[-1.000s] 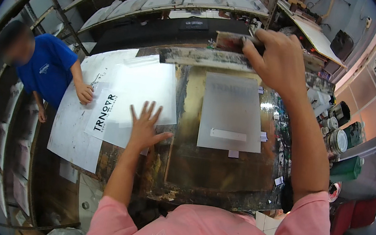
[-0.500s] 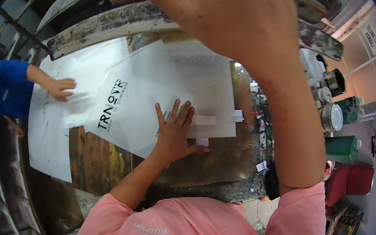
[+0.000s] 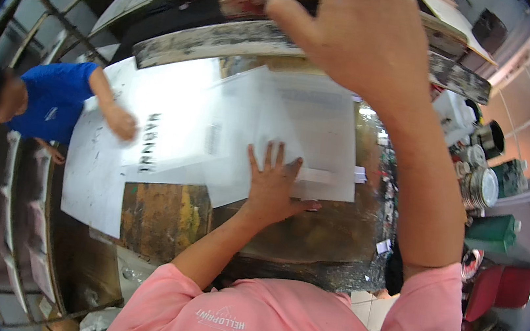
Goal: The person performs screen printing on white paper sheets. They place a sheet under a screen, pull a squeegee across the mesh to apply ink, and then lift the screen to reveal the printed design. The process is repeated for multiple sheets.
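My left hand (image 3: 270,189) lies flat, fingers spread, on a translucent sheet (image 3: 233,178) atop a pale sheet at the middle of the table. Raised high in front, my right hand (image 3: 370,39) has its thumb out to the left. Its other fingers run past the upper edge, so whether they grip anything is hidden. A paint-stained wooden bar (image 3: 207,42) crosses behind it. To the left, a co-worker's hand (image 3: 123,123) is at a white sheet with black lettering (image 3: 149,141), blurred by motion.
The co-worker in a blue shirt (image 3: 54,100) stands left of the stained table (image 3: 163,209). Paint cans (image 3: 479,186), a white jug (image 3: 451,115) and a green container (image 3: 494,232) line the right side. A red chair (image 3: 494,289) stands at lower right; racks (image 3: 16,201) stand at left.
The lettered sheet has slid left, away from my left hand, with the co-worker's hand at it. My left hand stays flat on the translucent sheet; my right hand stays raised.
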Demonstrator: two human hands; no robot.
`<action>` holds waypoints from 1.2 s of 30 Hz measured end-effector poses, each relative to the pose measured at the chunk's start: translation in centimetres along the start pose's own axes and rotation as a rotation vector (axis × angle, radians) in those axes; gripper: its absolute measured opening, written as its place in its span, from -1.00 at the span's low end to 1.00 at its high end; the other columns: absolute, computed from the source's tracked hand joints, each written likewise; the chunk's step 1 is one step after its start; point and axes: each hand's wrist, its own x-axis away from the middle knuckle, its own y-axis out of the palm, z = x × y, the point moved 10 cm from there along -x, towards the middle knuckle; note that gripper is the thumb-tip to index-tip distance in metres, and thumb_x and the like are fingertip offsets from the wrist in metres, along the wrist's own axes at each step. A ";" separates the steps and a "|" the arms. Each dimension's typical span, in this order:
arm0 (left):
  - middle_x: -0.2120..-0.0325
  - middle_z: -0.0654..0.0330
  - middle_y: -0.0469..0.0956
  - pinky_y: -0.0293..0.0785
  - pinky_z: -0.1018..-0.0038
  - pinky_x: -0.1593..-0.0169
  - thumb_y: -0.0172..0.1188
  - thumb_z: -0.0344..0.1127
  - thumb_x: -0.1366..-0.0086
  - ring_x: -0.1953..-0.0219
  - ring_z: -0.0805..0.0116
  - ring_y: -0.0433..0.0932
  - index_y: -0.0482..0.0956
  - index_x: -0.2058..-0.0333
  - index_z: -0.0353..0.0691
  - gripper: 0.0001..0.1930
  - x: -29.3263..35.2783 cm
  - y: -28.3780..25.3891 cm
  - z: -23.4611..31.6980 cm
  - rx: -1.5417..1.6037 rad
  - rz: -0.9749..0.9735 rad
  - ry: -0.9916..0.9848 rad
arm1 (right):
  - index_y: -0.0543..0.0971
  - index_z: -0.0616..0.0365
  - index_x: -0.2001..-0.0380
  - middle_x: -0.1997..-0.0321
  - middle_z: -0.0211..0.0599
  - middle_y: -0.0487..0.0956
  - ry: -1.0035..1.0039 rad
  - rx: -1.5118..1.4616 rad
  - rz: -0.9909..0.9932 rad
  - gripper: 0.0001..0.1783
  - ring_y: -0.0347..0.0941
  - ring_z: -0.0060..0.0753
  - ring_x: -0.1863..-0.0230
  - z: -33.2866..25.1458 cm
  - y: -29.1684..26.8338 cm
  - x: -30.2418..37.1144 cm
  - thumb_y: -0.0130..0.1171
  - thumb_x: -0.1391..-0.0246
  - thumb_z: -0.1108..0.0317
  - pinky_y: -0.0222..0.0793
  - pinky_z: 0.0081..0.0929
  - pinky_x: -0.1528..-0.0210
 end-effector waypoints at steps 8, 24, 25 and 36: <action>-0.58 -0.34 0.01 -0.34 -0.43 -0.57 0.29 0.69 -0.05 -0.59 -0.54 -0.07 0.35 -0.53 -0.02 0.22 -1.8 1.9 4.5 0.085 0.011 0.231 | 0.53 0.11 0.74 0.74 -0.33 0.42 0.164 0.246 -0.305 -0.27 0.31 -0.34 0.68 0.1 1.4 -0.7 -0.07 -0.49 -0.10 0.49 -0.03 0.12; -0.51 -0.32 0.18 0.01 -0.31 -0.54 0.42 0.50 -0.12 -0.54 -0.47 0.10 0.47 -0.41 -0.10 0.04 -0.8 0.2 8.2 0.342 0.172 0.300 | 0.51 0.14 0.71 0.73 -0.29 0.45 0.010 0.040 -0.040 -0.38 0.39 -0.29 0.62 -0.5 -0.9 -0.1 -0.01 -0.39 0.00 0.46 -0.08 0.03; -0.47 -0.28 0.27 0.14 -0.24 -0.51 0.49 0.37 -0.15 -0.51 -0.39 0.21 0.50 -0.36 -0.12 -0.05 -0.9 -2.2 6.7 0.364 0.237 0.286 | 0.50 0.13 0.71 0.73 -0.29 0.46 0.020 0.068 -0.013 -0.38 0.39 -0.30 0.61 -0.4 -1.0 0.0 -0.01 -0.39 -0.01 0.45 -0.08 0.01; -0.13 0.04 0.64 0.52 0.31 -0.29 0.80 -0.22 0.08 -0.15 0.24 0.61 0.47 -0.40 -0.40 0.06 10.5 -8.7 -14.2 1.128 0.404 -0.435 | 0.72 0.08 0.15 0.23 -0.19 0.55 -0.143 -0.083 -0.435 -0.58 0.48 -0.05 0.09 -2.5 7.4 19.6 0.29 -0.31 -0.08 0.32 -0.07 0.06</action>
